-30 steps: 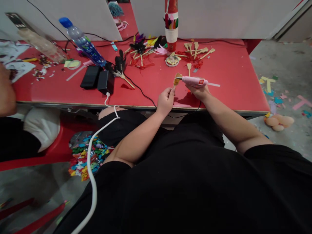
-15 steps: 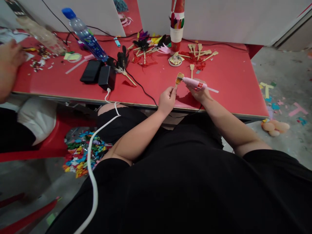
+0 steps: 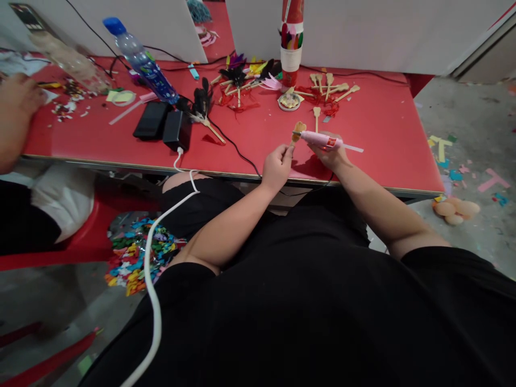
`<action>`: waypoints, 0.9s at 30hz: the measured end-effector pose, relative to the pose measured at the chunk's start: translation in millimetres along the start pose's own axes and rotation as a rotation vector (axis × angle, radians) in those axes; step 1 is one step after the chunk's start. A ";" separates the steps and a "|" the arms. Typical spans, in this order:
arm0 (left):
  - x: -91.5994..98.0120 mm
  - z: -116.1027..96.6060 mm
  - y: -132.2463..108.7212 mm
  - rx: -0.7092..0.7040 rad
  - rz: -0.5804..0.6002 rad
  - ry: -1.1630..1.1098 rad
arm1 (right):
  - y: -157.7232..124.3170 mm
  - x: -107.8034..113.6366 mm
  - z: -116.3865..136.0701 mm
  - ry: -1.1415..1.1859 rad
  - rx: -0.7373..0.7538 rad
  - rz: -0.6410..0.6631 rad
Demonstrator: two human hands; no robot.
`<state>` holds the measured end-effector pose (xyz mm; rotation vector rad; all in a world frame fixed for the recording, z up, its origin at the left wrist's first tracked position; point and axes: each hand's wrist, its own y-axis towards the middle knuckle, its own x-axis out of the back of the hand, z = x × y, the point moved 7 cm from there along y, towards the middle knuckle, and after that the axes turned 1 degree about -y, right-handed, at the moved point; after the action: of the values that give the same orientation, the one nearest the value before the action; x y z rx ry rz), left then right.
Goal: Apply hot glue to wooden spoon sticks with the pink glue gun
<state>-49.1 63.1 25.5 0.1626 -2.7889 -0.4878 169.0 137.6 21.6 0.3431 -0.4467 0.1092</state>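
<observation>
My left hand [image 3: 278,165] pinches the lower end of a small wooden stick with a broad, rounded head [image 3: 299,127]. Wrapped around a pink glue gun [image 3: 320,140] is my right hand [image 3: 334,156], and a clear glue stick [image 3: 353,148] pokes out of the gun's back. The gun's metal nozzle lies at the face of the wooden head; whether it touches cannot be made out. Just beyond the gun a similar wooden stick [image 3: 316,115] rests on the red table [image 3: 387,140]. A small round dish [image 3: 289,101] with pale residue sits behind it.
More wooden sticks [image 3: 329,83] and feathered sticks [image 3: 238,80] lie toward the back. A paper cup stack [image 3: 291,56], a blue-capped bottle [image 3: 141,64] and black power banks [image 3: 177,129] stand around. A white cable [image 3: 151,258] crosses my lap. Another person's hand [image 3: 20,102] is at far left.
The glue gun's nozzle has shifted slightly down and left across the wooden head. Both hands keep their grip and stay almost in place.
</observation>
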 end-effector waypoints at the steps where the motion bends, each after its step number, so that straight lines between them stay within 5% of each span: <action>1: -0.2 -0.9 -0.6 0.001 0.000 0.002 | -0.4 2.2 3.1 0.024 -0.003 -0.026; 8: 0.3 -5.0 -3.8 -0.001 0.006 0.054 | -3.9 9.0 15.6 -0.049 0.024 -0.056; 15: 26.5 -14.8 11.0 -0.143 -0.009 0.344 | -7.3 13.8 15.5 -0.231 0.093 -0.122; 27: 34.2 -8.8 17.7 -0.137 -0.060 0.301 | -7.7 9.8 16.0 -0.239 0.040 -0.094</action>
<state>-79.7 71.4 48.9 0.2657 -2.4547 -0.6115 172.6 125.1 37.1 0.4185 -0.6647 -0.0150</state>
